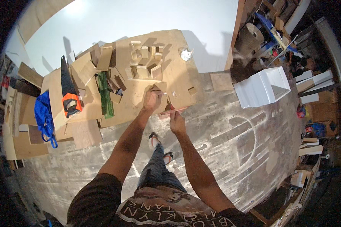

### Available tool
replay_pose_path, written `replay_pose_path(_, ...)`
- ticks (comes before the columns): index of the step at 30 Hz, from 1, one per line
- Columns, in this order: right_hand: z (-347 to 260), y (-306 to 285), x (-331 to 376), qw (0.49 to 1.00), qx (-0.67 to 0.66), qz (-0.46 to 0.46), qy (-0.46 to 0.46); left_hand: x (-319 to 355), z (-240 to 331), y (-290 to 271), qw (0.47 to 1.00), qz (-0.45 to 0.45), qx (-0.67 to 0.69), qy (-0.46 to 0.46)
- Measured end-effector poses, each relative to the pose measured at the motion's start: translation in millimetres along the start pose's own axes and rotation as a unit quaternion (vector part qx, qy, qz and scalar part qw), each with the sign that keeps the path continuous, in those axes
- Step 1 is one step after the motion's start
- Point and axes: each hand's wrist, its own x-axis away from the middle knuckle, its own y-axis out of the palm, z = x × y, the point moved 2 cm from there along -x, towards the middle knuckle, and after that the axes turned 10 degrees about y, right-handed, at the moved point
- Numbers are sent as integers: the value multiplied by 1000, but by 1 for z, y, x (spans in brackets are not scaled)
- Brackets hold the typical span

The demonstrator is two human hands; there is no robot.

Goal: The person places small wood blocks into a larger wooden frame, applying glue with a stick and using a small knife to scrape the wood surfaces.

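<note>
Thin object in right hand [177, 122] too small to identify; red tip only visible. Left hand [152, 99] covers whatever it presses on plywood sheet [178, 75]. Small shiny item [186, 55] near sheet's far edge blurred, kind unclear. Shelf clutter [276, 34] top right indistinct. Shirt [155, 208] cut by lower edge.

— What's under my hands?
— A small plywood piece [158, 89], flat on the board's [178, 72] near edge. I see a thin red pencil [169, 104] just beside it, tilted.
</note>
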Motion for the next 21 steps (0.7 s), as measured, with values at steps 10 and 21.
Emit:
replay_pose_path(10, -18, 20, -14, 999, -22, 12, -22, -6, 6, -2, 999, -30, -26, -1)
replay_pose_path(21, -19, 21, -16, 1000, -8, -3, 20, -9, 10, -3, 1000, -9, -6, 5)
